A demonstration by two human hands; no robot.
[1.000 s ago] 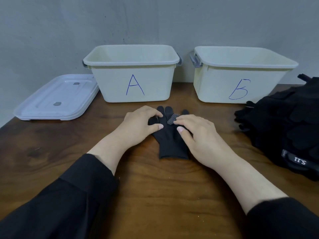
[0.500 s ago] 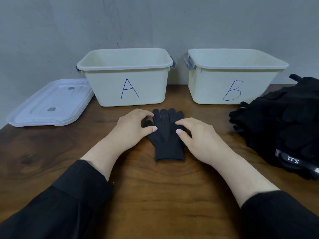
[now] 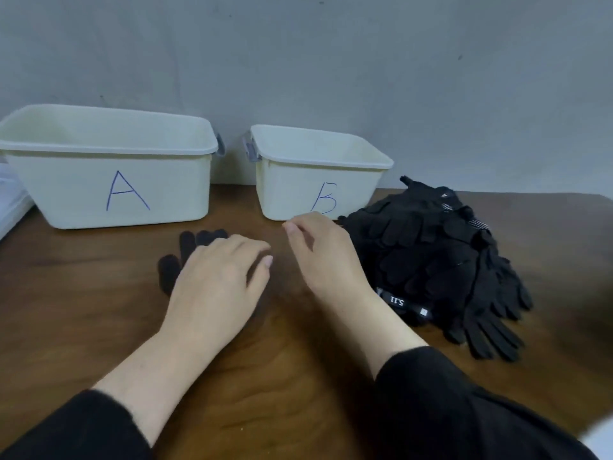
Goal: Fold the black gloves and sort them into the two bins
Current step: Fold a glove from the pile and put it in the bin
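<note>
Gloves: one black glove [image 3: 185, 257] lies flat on the wooden surface [image 3: 282, 376], mostly under the left hand [image 3: 219, 280], whose relaxed fingers press it. Right hand [image 3: 318, 250] hovers just beside, loosely curled, its grip holding nothing. Right of it sits the glove pile [image 3: 441, 260]. Behind stand bin A [image 3: 109, 167] and bin B [image 3: 315, 174], with open surface between.

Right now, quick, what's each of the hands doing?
Left hand: open, lying flat on the black glove on the table.
Right hand: open, fingers loosely curled, holding nothing, beside the glove pile.
</note>
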